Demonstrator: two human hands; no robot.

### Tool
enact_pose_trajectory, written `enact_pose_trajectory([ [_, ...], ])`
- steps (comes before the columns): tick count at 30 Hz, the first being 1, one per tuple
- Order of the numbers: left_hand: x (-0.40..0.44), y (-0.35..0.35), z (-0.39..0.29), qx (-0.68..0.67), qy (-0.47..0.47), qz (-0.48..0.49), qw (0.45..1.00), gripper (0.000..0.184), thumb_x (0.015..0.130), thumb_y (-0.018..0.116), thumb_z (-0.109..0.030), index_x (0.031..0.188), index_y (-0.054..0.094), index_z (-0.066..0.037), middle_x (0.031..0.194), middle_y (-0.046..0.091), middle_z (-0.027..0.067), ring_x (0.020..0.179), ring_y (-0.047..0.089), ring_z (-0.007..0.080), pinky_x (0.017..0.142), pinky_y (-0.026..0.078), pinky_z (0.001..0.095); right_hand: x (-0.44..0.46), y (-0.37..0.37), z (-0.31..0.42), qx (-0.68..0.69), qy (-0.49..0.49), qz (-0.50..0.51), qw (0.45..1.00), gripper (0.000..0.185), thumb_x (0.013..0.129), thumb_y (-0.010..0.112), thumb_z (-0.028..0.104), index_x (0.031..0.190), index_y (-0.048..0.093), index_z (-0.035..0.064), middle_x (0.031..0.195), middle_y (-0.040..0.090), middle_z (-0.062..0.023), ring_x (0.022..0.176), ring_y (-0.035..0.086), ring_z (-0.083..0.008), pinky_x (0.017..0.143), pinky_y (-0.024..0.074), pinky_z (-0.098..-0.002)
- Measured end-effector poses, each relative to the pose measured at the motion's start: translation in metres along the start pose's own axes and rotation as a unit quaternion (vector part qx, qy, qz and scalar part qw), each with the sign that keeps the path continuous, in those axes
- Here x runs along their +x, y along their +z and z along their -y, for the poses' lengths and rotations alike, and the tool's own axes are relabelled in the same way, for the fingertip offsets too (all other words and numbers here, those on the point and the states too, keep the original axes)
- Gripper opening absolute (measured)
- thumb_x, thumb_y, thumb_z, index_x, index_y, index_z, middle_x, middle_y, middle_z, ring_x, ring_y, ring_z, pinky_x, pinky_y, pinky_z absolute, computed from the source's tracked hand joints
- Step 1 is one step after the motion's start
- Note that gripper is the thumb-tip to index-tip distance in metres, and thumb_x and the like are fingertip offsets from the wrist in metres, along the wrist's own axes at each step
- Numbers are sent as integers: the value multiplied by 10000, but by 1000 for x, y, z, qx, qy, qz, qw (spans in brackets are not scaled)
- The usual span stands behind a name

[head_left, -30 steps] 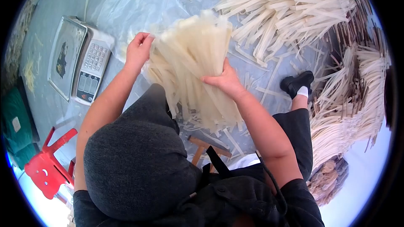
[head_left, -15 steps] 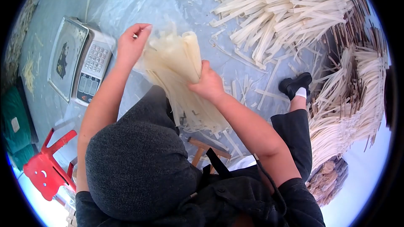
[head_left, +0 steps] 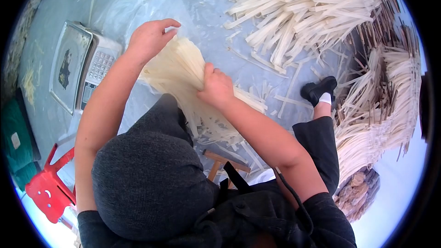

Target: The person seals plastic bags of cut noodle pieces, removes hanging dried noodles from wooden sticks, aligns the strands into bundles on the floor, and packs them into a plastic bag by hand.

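Note:
My right hand (head_left: 217,87) is closed around the gathered part of a bundle of pale, wide flat noodles (head_left: 183,59). The noodles fan out to the upper left and hang down below the fist. Above the fanned end is my left hand (head_left: 150,40), its thumb and a finger stretched out and apart, with nothing seen between them. Its palm side is hidden from view. Under the bundle lie more loose noodles (head_left: 216,126).
To the left a digital scale (head_left: 103,62) stands on the grey floor, beside clear plastic sheeting (head_left: 142,2). Heaps of flat noodles (head_left: 294,14) with thin sticks lie on the right. A red stool (head_left: 48,193) and a small wooden frame (head_left: 220,160) are nearby.
My left hand has turned, and its fingers now point right. My right hand has shifted slightly left with the bundle, whose upper end now fans out flatter. The view has shifted a little.

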State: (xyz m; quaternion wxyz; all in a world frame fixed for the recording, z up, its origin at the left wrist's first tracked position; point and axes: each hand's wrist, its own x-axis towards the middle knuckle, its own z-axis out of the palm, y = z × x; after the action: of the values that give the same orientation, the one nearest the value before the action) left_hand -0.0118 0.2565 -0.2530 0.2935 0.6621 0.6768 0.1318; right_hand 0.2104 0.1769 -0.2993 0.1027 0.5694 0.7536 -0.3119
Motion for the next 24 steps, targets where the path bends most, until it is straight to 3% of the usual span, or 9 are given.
enact_pose_trajectory([
  [4,8,3,-5,34,88,-57,994,137,865,631,-268,924,675,-152,849,613,57,726,618,259,642,496,375,4,1,-1,3,-7,-6,1000,643,647,758,200,1140,394,5,988,593,-213,926,608,-374,804,488,-461],
  [8,-5,18,-25,49,136,-87,986,130,865,627,-261,865,632,-130,850,587,55,734,622,261,640,501,380,5,-3,6,-9,-4,-1,1000,639,642,762,195,1131,400,2,996,593,-215,934,608,-374,813,486,-462],
  [10,-16,31,-32,139,164,-64,974,103,878,612,-229,860,611,-128,834,569,53,732,624,260,640,508,372,5,-8,9,-16,-5,-3,1000,637,639,764,191,1128,402,1,1000,593,-217,936,607,-375,816,486,-460],
  [15,-19,23,-25,171,182,-94,964,53,840,602,-135,889,617,-122,850,562,49,784,611,250,656,514,361,21,-14,0,1,14,5,1000,644,631,755,212,1127,404,1,969,605,-231,915,624,-391,819,505,-456],
  [19,-24,10,-9,145,229,-135,953,174,801,619,-51,956,661,-119,882,565,53,865,581,255,726,495,374,30,-33,-7,3,40,49,998,625,654,747,225,1144,421,16,1006,626,-194,971,634,-341,833,510,-442],
  [24,-40,7,-5,139,176,-176,958,250,771,613,-11,988,678,-118,919,562,53,890,565,259,745,492,381,35,-31,-14,48,46,78,995,735,626,770,272,1198,399,-2,1051,635,-231,989,633,-375,852,513,-424],
])
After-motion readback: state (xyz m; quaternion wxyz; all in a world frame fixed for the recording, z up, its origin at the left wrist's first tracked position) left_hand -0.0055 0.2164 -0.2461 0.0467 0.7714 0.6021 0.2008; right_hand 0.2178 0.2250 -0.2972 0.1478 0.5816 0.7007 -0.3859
